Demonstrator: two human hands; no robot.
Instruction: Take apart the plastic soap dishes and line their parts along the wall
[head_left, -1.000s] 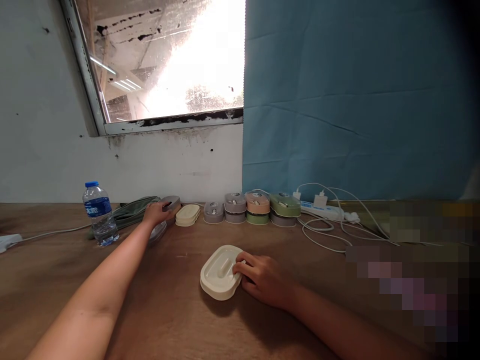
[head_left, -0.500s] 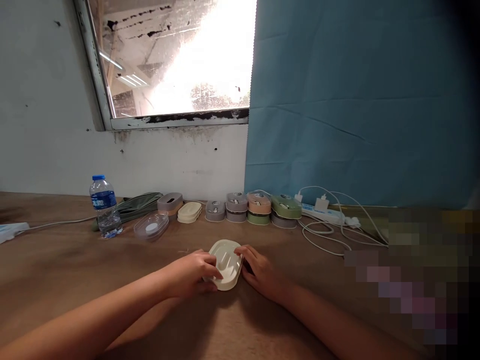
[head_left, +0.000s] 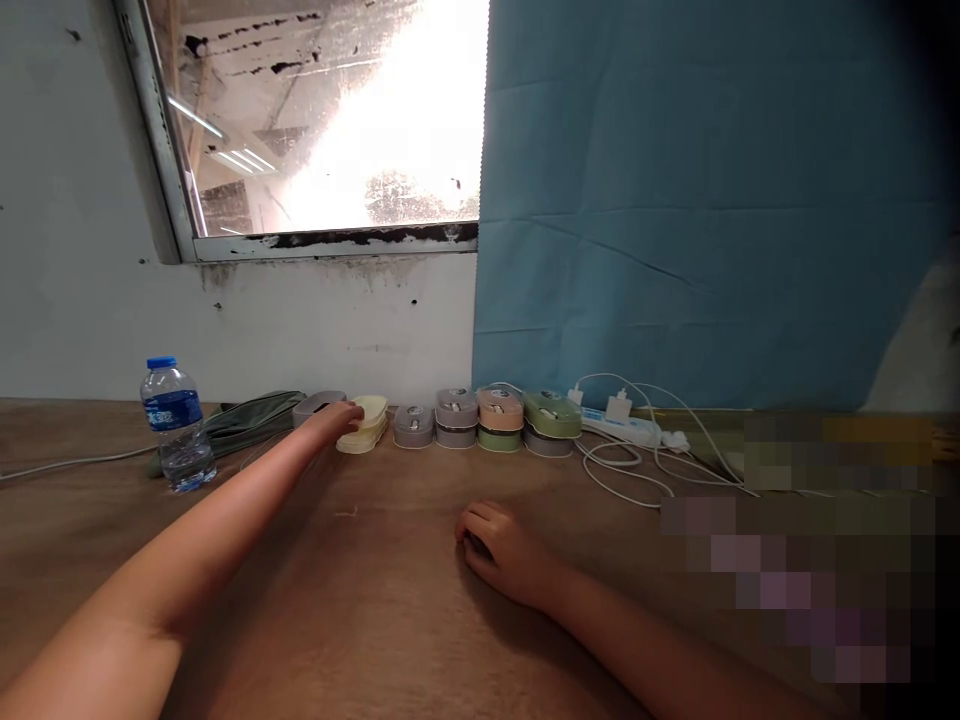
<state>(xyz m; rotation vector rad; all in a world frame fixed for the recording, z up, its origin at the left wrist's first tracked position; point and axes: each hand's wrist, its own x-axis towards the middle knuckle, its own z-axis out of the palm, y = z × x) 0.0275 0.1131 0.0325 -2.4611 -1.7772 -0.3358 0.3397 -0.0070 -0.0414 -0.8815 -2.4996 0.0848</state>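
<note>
At the back of the brown table, my left hand (head_left: 341, 417) is closed on the left edge of a cream oval divided tray (head_left: 373, 406). That tray lies slightly tilted on top of a low stack of similar cream trays (head_left: 361, 442). The fingertips are partly hidden at the rim. My right hand (head_left: 499, 545) rests on the table nearer to me, loosely curled with a gap between thumb and fingers, and nothing shows in it.
A grey-purple oval box (head_left: 315, 403) sits partly behind my left arm. Several stacked lidded boxes, among them a green-lidded one (head_left: 553, 412), line the wall. A water bottle (head_left: 178, 425) stands at left. White cables trail from a power strip (head_left: 626, 428) at right.
My left hand has carried the cream tray from in front of me to the stack at the back left. My right hand has let go of it and stays near its place.
</note>
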